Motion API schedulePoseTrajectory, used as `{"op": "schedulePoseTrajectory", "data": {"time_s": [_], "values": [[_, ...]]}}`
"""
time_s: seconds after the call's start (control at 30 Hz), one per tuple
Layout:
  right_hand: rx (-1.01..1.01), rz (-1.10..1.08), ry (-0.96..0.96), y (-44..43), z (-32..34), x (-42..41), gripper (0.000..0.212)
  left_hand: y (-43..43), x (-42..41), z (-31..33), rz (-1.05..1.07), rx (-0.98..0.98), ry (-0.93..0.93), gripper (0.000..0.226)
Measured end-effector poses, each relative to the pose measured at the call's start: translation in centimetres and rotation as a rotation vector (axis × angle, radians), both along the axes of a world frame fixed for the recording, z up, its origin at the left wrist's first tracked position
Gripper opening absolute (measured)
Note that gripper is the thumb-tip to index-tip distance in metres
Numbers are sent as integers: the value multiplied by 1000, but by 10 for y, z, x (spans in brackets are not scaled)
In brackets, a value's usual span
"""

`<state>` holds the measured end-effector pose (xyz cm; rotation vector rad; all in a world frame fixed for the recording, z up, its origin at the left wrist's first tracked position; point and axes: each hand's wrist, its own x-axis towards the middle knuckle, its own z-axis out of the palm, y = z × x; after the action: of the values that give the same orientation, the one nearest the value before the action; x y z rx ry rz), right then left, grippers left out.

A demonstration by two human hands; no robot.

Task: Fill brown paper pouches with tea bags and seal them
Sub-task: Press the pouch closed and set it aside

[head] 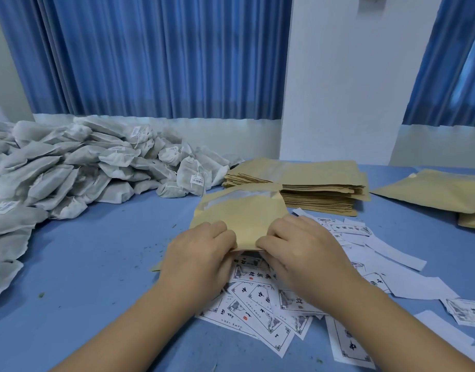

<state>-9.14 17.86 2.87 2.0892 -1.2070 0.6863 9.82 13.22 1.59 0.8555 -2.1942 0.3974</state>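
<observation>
A flat brown paper pouch (241, 210) with a clear window strip lies tilted in the middle of the blue table (97, 264). My left hand (201, 253) and my right hand (300, 245) both pinch its near edge, thumbs on top, fingers curled under. A big heap of grey-white tea bags (78, 167) with small labels fills the left side. A stack of empty brown pouches (319, 189) sits just behind the held pouch.
Printed white paper labels (260, 304) lie scattered under and to the right of my hands. More brown pouches (440, 191) lie at the far right. Blue curtains (150, 57) and a white wall stand behind the table.
</observation>
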Motion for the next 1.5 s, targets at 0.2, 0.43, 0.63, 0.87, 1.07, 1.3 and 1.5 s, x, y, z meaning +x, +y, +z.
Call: {"op": "schedulePoseTrajectory", "data": {"time_s": [0.2, 0.43, 0.63, 0.87, 1.07, 1.3, 1.5], "values": [[-5, -36, -154, 0, 4, -8, 22, -2, 19, 3, -67, 48, -52, 19], [8, -2, -137, 1, 5, -11, 12, -8, 37, 2, -17, -27, 0, 37], [-33, -37, -172, 1, 8, -22, 17, -8, 40, -2, -21, 18, -6, 10], [109, -37, -167, 4, 14, -24, 25, -12, 49, -7, 52, 19, 112, 19], [520, -89, -713, 3, 11, -33, 68, -13, 54, -12, 122, 329, 491, 27], [1024, -27, -1349, 3, 5, -4, 66, -3, 61, -13, 251, 808, 798, 24], [817, -40, -1196, 12, -6, 20, 58, 2, 68, -5, -66, 1147, 1609, 32]]}}
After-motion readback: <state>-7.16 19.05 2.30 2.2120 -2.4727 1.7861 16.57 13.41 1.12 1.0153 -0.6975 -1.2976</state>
